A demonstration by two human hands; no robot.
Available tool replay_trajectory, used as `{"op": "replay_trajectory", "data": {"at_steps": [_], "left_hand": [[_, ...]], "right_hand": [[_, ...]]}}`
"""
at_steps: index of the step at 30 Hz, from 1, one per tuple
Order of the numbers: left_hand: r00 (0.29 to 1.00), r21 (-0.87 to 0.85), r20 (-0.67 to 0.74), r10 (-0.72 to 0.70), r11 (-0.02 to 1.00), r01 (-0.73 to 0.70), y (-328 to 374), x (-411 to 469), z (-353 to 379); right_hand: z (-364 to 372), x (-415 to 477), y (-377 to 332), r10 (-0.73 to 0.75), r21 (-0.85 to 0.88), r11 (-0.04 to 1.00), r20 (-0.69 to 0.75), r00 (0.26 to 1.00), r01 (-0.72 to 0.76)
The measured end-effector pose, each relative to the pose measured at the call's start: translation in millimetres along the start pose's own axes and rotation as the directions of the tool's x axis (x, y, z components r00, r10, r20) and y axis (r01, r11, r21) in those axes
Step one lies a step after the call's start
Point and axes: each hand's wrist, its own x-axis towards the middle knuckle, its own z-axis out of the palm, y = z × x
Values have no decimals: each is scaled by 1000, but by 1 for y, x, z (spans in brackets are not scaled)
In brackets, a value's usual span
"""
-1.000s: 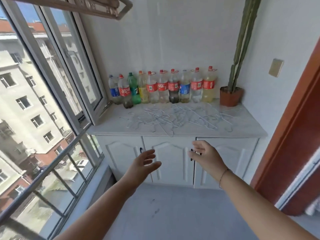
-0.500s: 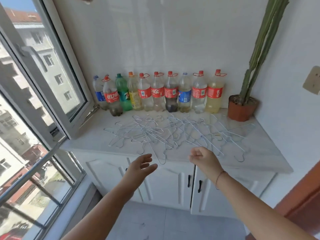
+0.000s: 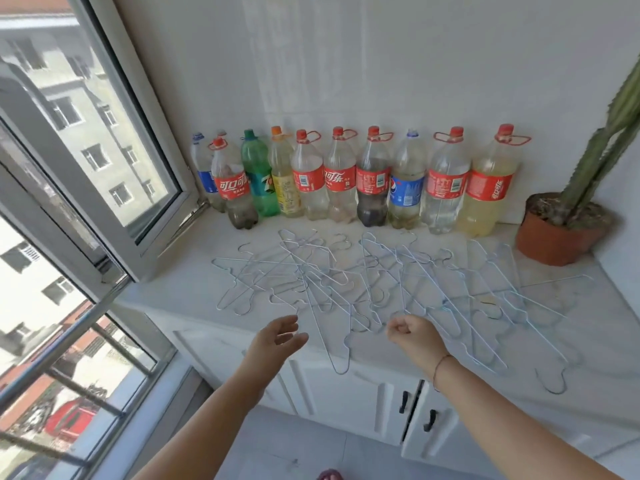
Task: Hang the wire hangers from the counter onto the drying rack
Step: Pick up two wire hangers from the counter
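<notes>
Fingers (image 3: 292,329) of the left hand (image 3: 273,342) are held straight and loosely spread, released, with nothing in them. The hand is poised just before the front edge of the desk (image 3: 173,289), apart from the wire. Fingers (image 3: 394,330) of the right hand (image 3: 417,336) are clenched into a loose fist over that same edge. No wire is seen inside the curl, though strands pass close beneath the knuckles.

The wire hangers (image 3: 313,271) are spread flat across the desk in a tangled, overlapping layer, with two hooks overhanging the front edge. Behind them a row of plastic bottles (image 3: 339,178) is stood upright against the wall. Pale yellow liquid is seen in the rightmost bottle (image 3: 488,192), dark liquid low in a middle bottle (image 3: 373,209), and cloudy dregs in several others. A green bottle (image 3: 259,181) is placed near the left end. At the right, a cactus (image 3: 595,147) is planted in soil in a terracotta pot (image 3: 550,240).
</notes>
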Motion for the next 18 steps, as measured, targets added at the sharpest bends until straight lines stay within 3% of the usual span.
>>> {"op": "replay_trajectory", "data": {"at_steps": [10, 18], "left_hand": [[992, 27, -83, -98, 995, 100, -7, 135, -66], [935, 80, -274, -226, 963, 256, -28, 246, -138]], "right_hand": [[71, 111, -8, 161, 26, 987, 19, 987, -161], [97, 164, 13, 247, -46, 967, -67, 967, -250]]}}
